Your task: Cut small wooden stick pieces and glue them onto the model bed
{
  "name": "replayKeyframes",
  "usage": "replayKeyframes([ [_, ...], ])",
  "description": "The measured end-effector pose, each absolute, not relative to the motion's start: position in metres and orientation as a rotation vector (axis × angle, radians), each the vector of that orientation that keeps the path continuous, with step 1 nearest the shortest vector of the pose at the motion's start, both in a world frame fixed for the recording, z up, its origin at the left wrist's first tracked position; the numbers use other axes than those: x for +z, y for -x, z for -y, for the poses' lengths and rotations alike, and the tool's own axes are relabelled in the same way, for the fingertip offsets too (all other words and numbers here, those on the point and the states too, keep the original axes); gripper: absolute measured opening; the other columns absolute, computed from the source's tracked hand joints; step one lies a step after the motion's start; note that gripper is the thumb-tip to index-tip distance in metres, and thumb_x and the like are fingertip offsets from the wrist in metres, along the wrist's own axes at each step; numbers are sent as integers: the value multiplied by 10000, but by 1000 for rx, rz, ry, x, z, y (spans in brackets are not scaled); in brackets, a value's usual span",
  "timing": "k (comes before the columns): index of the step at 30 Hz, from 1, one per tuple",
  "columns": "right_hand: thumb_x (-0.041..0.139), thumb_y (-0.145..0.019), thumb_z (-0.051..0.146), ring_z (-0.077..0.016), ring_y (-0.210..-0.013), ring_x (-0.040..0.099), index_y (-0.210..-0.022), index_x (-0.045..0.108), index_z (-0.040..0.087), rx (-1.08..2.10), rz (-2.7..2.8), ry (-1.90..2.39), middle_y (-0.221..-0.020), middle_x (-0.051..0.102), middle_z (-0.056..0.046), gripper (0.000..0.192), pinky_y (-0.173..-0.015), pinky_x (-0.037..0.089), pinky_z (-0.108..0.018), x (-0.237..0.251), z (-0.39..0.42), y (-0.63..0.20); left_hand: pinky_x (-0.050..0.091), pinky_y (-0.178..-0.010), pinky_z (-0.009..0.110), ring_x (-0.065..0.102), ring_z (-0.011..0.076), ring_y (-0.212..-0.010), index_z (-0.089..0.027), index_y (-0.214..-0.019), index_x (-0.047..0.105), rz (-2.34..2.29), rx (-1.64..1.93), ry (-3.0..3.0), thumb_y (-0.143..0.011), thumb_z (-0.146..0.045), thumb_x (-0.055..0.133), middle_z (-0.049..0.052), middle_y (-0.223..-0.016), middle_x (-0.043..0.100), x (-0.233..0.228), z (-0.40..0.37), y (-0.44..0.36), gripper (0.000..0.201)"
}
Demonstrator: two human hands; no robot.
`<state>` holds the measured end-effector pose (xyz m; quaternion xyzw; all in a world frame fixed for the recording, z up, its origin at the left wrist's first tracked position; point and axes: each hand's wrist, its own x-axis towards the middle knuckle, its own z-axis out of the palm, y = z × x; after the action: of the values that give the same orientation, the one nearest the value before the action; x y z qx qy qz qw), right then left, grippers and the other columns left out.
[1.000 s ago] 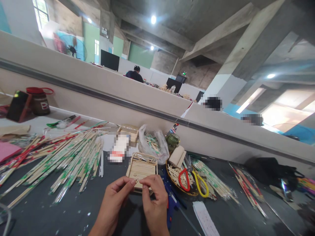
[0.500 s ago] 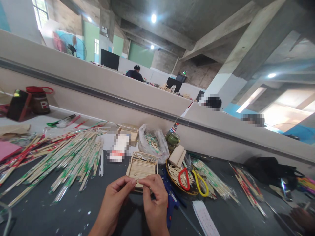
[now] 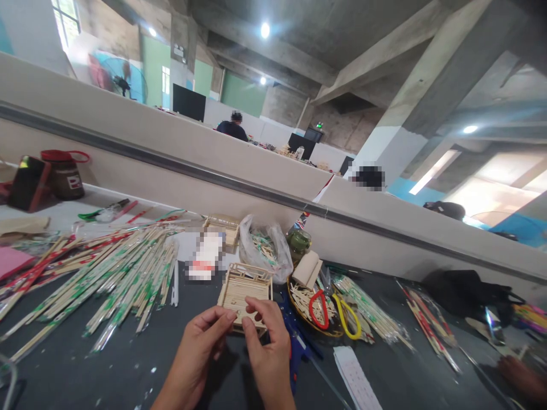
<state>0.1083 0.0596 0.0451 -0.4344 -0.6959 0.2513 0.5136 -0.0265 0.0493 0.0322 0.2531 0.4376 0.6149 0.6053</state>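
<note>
My left hand (image 3: 204, 337) is closed in a pinch at the near left corner of a small tray-like frame of wooden sticks (image 3: 244, 289); whatever its fingertips hold is too small to make out. Over the frame's near right side, my right hand (image 3: 270, 341) has its thumb and forefinger apart, with nothing visible between them. The frame has a slatted floor and a low railing at the back, and my fingers cover part of its near edge. A blue glue gun (image 3: 294, 336) lies just right of my right hand.
Wrapped chopsticks (image 3: 128, 279) spread across the left. Behind the frame are a second stick frame (image 3: 231, 230) and a plastic bag (image 3: 267, 250). To the right, a basket (image 3: 294, 304) holds short sticks beside red (image 3: 317, 310) and yellow handles (image 3: 350, 319). A partition (image 3: 179, 176) runs behind.
My right thumb and forefinger have parted and drawn slightly away from my left fingertips, where they had met. My left hand keeps its pinch in nearly the same place.
</note>
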Motion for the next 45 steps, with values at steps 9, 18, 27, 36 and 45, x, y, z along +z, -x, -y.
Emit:
replayKeyframes([
  [9,628,-926,219,-170,-981,607,-990,715,308,701,1663,1017,-994,639,-8,140,-874,476,-275,42,-62,-105,281,-357,135,349,35,-413,-141,-626,706,-964,1370,-551,-608,-536,865,-49,-515,534,31,-49,27,426],
  [18,617,-934,219,-167,-998,589,-1015,709,307,743,1680,991,-1014,624,-9,151,-875,470,-273,46,-59,-109,299,-343,129,382,31,-398,-139,-608,706,-974,1355,-558,-565,-536,887,-52,-519,547,33,-50,25,438],
  [27,606,-924,187,-162,-986,575,-1006,681,285,692,1726,986,-999,613,-5,148,-864,470,-269,48,-60,-110,334,-351,138,416,41,-414,-130,-650,747,-1001,1321,-619,-604,-549,862,-24,-560,604,33,-50,28,437],
  [36,534,-981,359,-192,-1002,601,-1121,672,272,747,1591,932,-1074,644,-41,215,-863,472,-299,50,-57,-113,315,-329,130,421,33,-393,-130,-666,759,-963,1304,-516,-528,-499,918,-18,-556,625,32,-52,29,426],
  [45,592,-953,313,-166,-957,587,-1120,609,234,261,1200,1131,-1101,620,-39,186,-851,438,-275,35,-63,-130,287,-324,131,395,26,-384,-112,-660,744,-980,1337,-442,-492,-512,928,-14,-534,613,31,-55,30,471],
])
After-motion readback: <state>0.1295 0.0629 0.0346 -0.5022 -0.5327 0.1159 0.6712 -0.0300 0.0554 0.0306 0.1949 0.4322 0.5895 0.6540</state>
